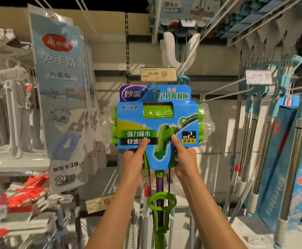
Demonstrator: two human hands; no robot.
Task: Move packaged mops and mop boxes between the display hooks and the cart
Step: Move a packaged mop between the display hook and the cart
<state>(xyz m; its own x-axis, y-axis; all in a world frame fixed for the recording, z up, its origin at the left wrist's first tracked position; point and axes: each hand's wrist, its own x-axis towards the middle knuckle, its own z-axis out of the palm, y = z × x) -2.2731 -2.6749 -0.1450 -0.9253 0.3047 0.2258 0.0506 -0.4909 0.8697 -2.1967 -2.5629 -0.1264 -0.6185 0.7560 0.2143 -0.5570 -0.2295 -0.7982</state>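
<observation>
Two hands (157, 159) gripping 妙潔 mop package (157, 121)

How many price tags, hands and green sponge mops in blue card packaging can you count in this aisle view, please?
Price tags: 3 (beige 18.90 tag, white 59.90 tag, low yellowish tag)
Hands: 2 (left hand, right hand)
Green sponge mop in blue card packaging: 1, held by both hands
Total: 6

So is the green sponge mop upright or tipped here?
Upright. The green sponge mop has its carded head on top and handle running straight down, gripped by the left hand and right hand.
</observation>
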